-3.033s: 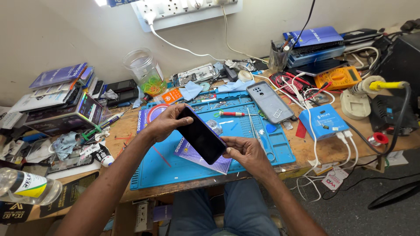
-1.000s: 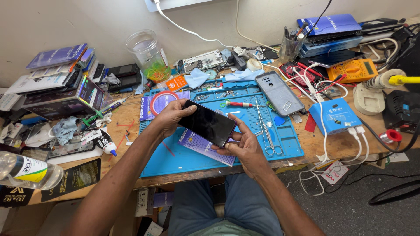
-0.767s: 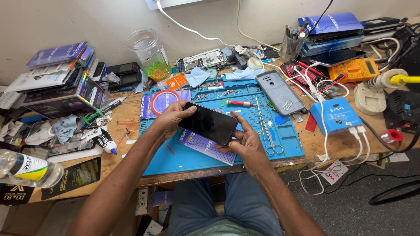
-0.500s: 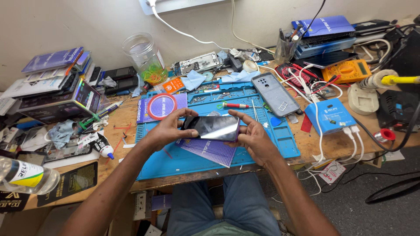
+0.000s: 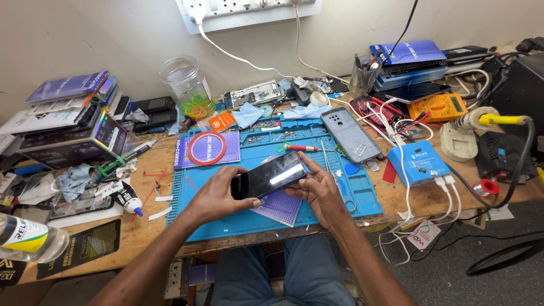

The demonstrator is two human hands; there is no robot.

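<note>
Left hand: my left hand [image 5: 218, 195] has its grip clamped on the near-left end of the phone [image 5: 268, 175], thumb on top, fingers under.
Right hand: my right hand [image 5: 320, 190] pinches the phone's far-right end, fingertips on its edge.
Phone: dark screen up, tilted, held in the air between both hands, just above the blue mat [image 5: 266, 164]; a streak of light glints off the glass.
Under it: a purple sheet [image 5: 280, 207] lies on the mat, right below my hands.
Mat: a red-handled screwdriver [image 5: 300, 148] and tweezers [image 5: 327, 158] lie beyond the phone; a grey back cover [image 5: 351, 135] rests at the mat's far-right corner.
Left of mat: a red tape ring [image 5: 207, 148] on a purple pad, a glue tube [image 5: 128, 199] on the bench [image 5: 141, 232].
Far edge: a clear jar [image 5: 187, 86] by the wall.
Right side: a blue box [image 5: 418, 161] with white cables plugged in, an orange multimeter [image 5: 437, 106] behind it.
</note>
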